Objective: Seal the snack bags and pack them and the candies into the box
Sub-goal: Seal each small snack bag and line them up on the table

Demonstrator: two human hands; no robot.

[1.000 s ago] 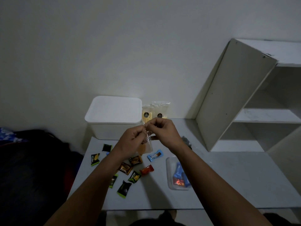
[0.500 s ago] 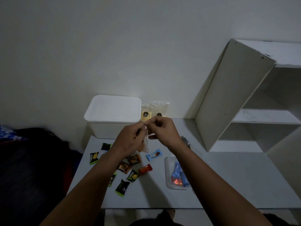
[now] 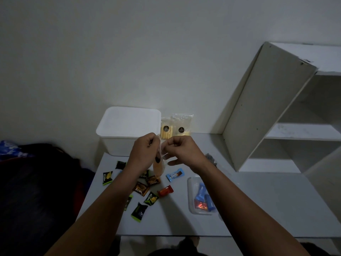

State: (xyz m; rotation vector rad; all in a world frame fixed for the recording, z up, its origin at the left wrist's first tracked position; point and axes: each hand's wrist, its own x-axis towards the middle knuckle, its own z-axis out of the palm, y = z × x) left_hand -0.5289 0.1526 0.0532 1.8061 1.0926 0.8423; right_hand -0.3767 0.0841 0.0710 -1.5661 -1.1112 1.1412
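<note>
A person's two bare forearms reach forward over a white desk [image 3: 258,209] in a dimly lit room. Both hands meet in the middle of the scene, raised above the desk. Between them hangs a small clear snack bag [image 3: 159,168] with orange contents and a dark round sticker, its bottom end pointing down toward 6 o'clock. The left hand [image 3: 144,152] has its fingers pressed together on the bag's top edge from the 9 o'clock side. The right hand [image 3: 182,150] pinches the same top edge from the 3 o'clock side, with the other fingers curled in.

At 12 o'clock from the hands, against the wall, sits a white box [image 3: 127,130] with its lid on. Just beside it, toward 3 o'clock, two more clear snack bags [image 3: 175,127] with pale yellow sticks stand leaning on the wall.

On the desk below the hands, wrapped candies [image 3: 147,189] lie scattered: green-and-black, brown, one red and one blue. Toward 4 o'clock lies a shallow clear tray [image 3: 191,198] holding blue and red wrapped candies. A white open shelf unit [image 3: 267,108] stands at 2 o'clock.
</note>
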